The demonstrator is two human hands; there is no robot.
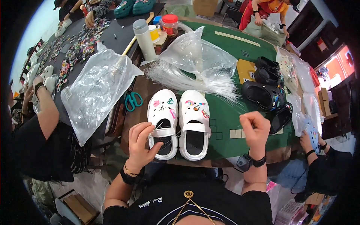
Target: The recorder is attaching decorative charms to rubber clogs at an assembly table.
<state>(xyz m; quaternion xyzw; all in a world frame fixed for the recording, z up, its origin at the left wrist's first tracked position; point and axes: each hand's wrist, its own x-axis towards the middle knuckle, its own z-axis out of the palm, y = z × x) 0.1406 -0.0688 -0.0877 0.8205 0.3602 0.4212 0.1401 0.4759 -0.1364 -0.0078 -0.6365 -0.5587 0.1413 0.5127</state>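
Note:
Two white clogs stand side by side at the table's near edge, toes away from me. The left clog (162, 108) and right clog (194, 108) both carry colourful charms on their toes. My left hand (140, 144) rests at the left clog's outer side by the strap, thumb apart from the fingers and over the foot opening. Thin clear strands show around that opening. Raised to the right of the clogs, my right hand (257, 129) is closed with its fingers pinched together; what it holds is too small to make out. Beyond the toes lies a bundle of thin clear plastic strands (191, 78).
Teal-handled scissors (133, 101) lie left of the clogs. Clear plastic bags (101, 90) spread to the left and behind. Black clogs (258, 95) stand at right. A grey bottle (143, 39) and red-lidded jar (170, 24) are farther back. Other people work around the tables.

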